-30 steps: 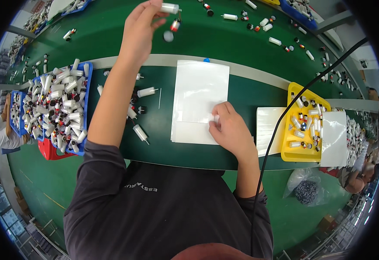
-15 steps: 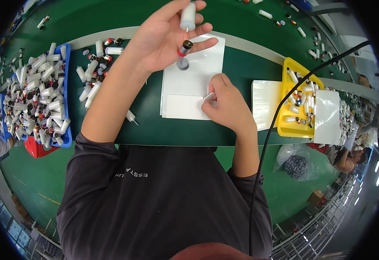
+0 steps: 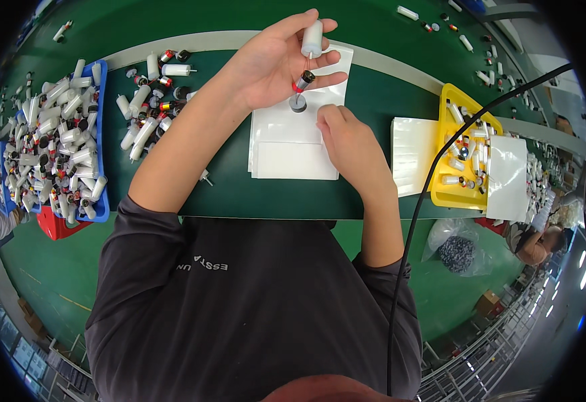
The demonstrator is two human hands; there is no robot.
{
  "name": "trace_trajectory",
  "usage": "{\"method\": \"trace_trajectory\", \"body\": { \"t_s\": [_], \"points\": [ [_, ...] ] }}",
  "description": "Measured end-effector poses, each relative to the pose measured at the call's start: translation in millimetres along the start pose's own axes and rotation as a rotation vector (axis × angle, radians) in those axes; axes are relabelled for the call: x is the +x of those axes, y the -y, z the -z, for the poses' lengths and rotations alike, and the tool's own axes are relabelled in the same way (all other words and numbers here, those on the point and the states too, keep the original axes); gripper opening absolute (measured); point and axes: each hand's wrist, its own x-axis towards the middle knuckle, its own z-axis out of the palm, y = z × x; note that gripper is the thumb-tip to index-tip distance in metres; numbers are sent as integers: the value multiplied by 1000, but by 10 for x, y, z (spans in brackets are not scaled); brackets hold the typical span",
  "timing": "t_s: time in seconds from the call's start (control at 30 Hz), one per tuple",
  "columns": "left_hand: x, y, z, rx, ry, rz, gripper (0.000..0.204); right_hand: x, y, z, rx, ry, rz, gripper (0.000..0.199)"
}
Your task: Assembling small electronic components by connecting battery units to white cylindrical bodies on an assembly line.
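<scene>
While left hand (image 3: 273,63) grips white tube (image 3: 312,38), right hand (image 3: 346,137) presses bag stack (image 3: 286,144).

A dark green tabletop (image 3: 373,100) is seen, on which a stack of white plastic sheets (image 3: 293,144), a blue plastic tray (image 3: 101,134) filled with white tubes, loose white tubes (image 3: 147,127) beside it, a yellow plastic tray (image 3: 448,194) and a second white sheet stack (image 3: 410,154) are laid.
</scene>
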Motion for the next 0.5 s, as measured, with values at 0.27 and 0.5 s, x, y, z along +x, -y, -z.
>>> {"method": "trace_trajectory", "body": {
  "t_s": [0.27,0.5],
  "points": [
    [50,-35,34,-101,2,-83,31,198,98,-62,675,-455,-25,52],
    [15,-51,-54,-71,-7,-239,40,559,327,-237,914,-663,186,62]
  ]
}}
